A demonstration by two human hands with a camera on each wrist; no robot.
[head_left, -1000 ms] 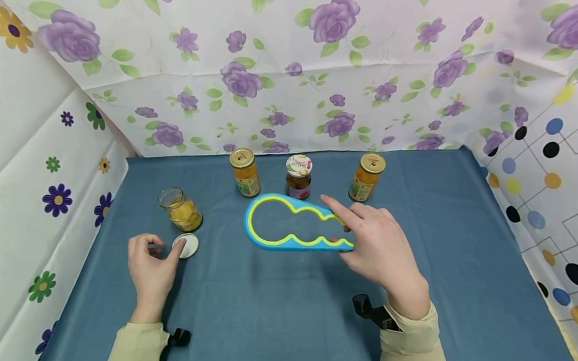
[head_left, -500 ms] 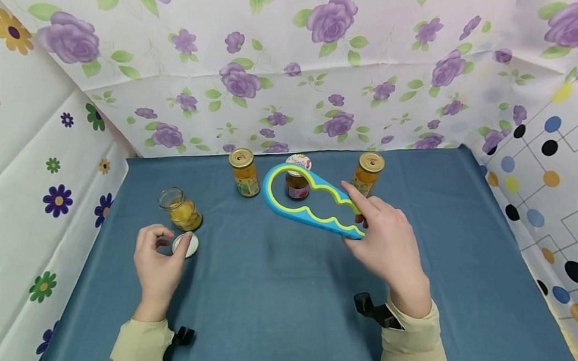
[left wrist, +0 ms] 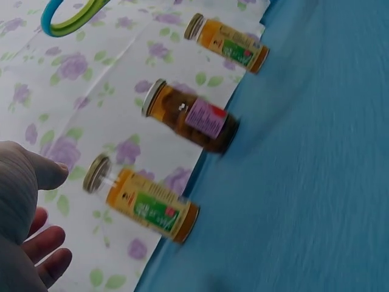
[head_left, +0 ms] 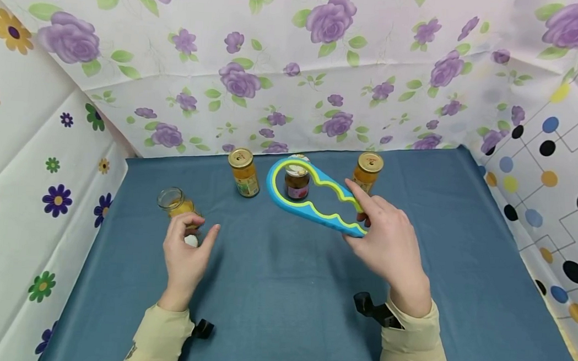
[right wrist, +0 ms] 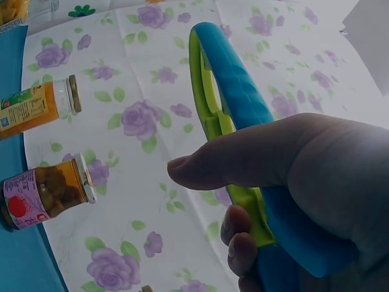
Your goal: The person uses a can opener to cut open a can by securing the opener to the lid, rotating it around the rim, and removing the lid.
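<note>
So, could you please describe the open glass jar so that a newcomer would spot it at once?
On the blue cloth, look toward the left side, where the left hand is. Partly hidden behind that hand in the head view is a glass jar with yellow contents. Its mouth is uncovered, unlike the three lidded jars along the cloth's far edge.

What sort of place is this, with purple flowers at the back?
Perhaps a tabletop corner set up specially; I can't tell which room. A rose-print sheet backs it, a dotted sheet flanks the right, and a blue cloth lies under the glass jars.
</note>
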